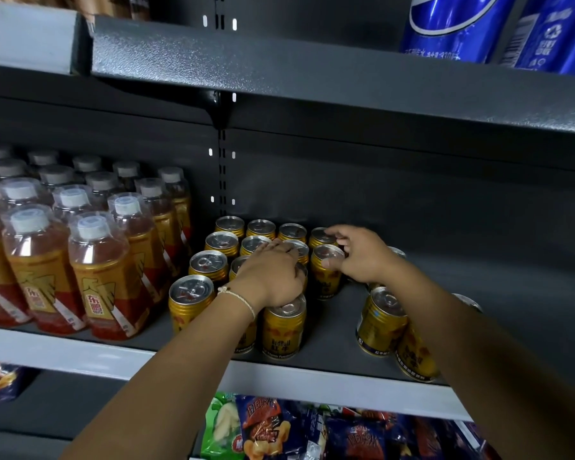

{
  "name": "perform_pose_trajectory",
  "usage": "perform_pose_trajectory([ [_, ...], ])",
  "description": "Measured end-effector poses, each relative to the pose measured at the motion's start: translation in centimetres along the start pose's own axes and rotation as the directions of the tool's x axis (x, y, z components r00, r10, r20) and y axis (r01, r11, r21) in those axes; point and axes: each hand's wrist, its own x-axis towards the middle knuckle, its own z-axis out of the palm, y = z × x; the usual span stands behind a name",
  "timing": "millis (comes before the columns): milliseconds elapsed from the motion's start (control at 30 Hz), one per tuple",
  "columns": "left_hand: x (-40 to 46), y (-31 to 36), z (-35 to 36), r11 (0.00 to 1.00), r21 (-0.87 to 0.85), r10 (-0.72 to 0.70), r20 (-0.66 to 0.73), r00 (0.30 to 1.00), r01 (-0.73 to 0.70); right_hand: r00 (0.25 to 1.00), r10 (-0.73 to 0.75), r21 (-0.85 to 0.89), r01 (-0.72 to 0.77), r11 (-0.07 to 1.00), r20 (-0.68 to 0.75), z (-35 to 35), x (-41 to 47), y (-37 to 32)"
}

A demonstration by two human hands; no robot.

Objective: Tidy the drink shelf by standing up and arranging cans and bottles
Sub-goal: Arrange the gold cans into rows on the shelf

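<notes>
Several gold drink cans stand upright in rows on the dark grey shelf. My left hand lies palm down over the tops of the cans in the middle row. My right hand grips the rim of one upright gold can at the right end of the group, thumb on its front and fingers over its top. To the right, apart from the rows, a few more gold cans stand near the front edge, partly behind my right forearm.
Shrink-wrapped packs of amber drink bottles fill the shelf's left side. Blue cans stand on the shelf above. Snack bags lie on the shelf below. Bare shelf floor lies between the rows and the right-hand cans.
</notes>
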Motion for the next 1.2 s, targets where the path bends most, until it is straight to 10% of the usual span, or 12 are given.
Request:
perform_pose_trajectory([
  [500,-5.7,7.8,0.4,0.916,-0.262,0.174,-0.422,0.89,-0.303,0.965,0.108,-0.416,0.002,0.909,0.24,-6.0,-7.9,-0.5],
  [800,-7.3,9.7,7.2,0.856,-0.515,-0.09,-0.243,0.966,-0.05,0.981,0.047,-0.395,0.031,0.918,0.188,-5.1,-8.6,0.6],
  [1200,-7.9,10.7,9.2,0.962,-0.269,-0.184,-0.484,0.855,0.054,0.999,0.004,-0.288,-0.014,0.958,-0.035,-2.0,-7.0,-1.3],
])
